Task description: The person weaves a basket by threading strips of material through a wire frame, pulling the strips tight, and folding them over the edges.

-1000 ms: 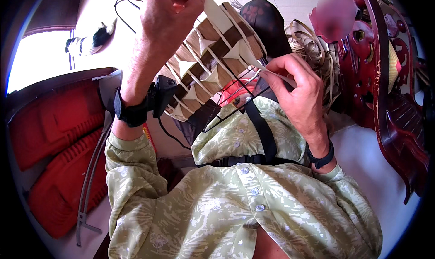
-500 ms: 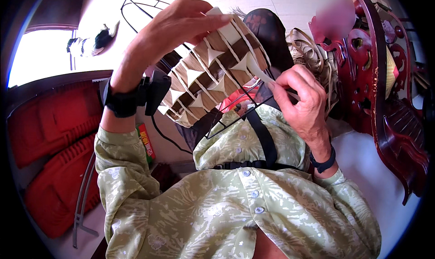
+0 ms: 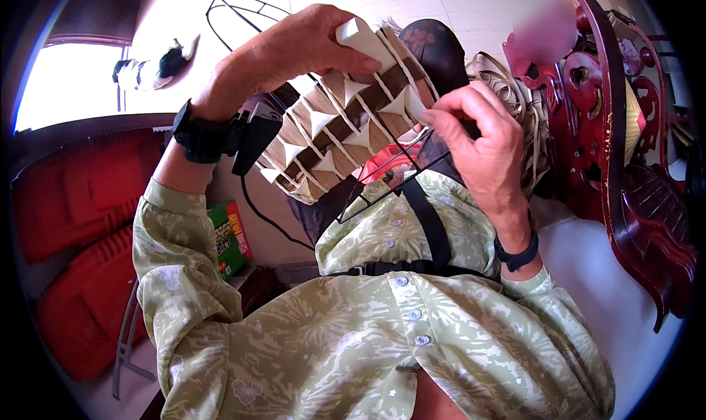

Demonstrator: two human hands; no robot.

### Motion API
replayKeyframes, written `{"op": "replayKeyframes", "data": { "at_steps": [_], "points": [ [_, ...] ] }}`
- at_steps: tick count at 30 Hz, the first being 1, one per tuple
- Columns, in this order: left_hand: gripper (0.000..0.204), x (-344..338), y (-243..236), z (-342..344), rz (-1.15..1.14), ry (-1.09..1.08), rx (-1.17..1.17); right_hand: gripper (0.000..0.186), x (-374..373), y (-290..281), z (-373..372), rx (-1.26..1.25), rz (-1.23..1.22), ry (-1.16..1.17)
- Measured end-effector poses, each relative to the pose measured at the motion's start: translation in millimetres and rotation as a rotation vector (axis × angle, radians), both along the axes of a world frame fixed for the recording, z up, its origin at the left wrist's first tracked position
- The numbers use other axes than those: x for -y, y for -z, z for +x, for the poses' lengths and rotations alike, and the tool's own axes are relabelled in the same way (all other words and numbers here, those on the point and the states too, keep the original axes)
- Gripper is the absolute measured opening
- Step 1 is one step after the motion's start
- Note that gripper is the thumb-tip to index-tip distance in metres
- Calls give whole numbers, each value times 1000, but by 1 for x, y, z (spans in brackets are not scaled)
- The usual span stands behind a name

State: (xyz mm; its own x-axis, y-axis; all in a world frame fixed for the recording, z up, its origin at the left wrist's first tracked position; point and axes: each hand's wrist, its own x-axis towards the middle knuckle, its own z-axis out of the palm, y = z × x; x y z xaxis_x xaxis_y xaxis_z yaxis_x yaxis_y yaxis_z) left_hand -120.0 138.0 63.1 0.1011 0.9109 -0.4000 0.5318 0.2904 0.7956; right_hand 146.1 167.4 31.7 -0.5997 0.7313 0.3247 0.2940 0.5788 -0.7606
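One weave (image 3: 327,137), one strip (image 3: 416,110), two hands
The weave sits at 11 o'clock, the left hand's (image 3: 309,45) fingers clamped over its top edge; the right hand's (image 3: 478,141), at its 3 o'clock, seem pinched on the strip. Best brace the weave firmly and draw the strip snug, flat, untwisted.

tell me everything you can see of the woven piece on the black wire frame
The woven piece is a band of light and dark brown strips, wood-like in look, crossed by cream cords and dotted with pale pointed folds. It slants from upper right to lower left in the picture, beside bare bars of the black wire frame. The left hand grips its upper edge, thumb against a broad cream strip; the right hand pinches a pale strip at its right.
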Motion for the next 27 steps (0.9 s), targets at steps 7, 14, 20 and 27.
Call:
{"op": "replayKeyframes", "data": {
  "at_steps": [7, 14, 20, 27],
  "points": [
    [52, 14, -7, 14, 151, -99, -59, 17, -46, -21, -11, -20, -190, -69],
    [44, 29, 3, 42, 371, -434, -240, 20, -91, -1, -68, 25, -188, -369],
    [27, 38, 27, 23, 517, -332, 55, 16, -105, 2, -76, 94, -402, -547],
    [24, 33, 27, 28, 534, -385, -30, 14, -96, -26, -90, -282, -18, -364]
  ]
}}
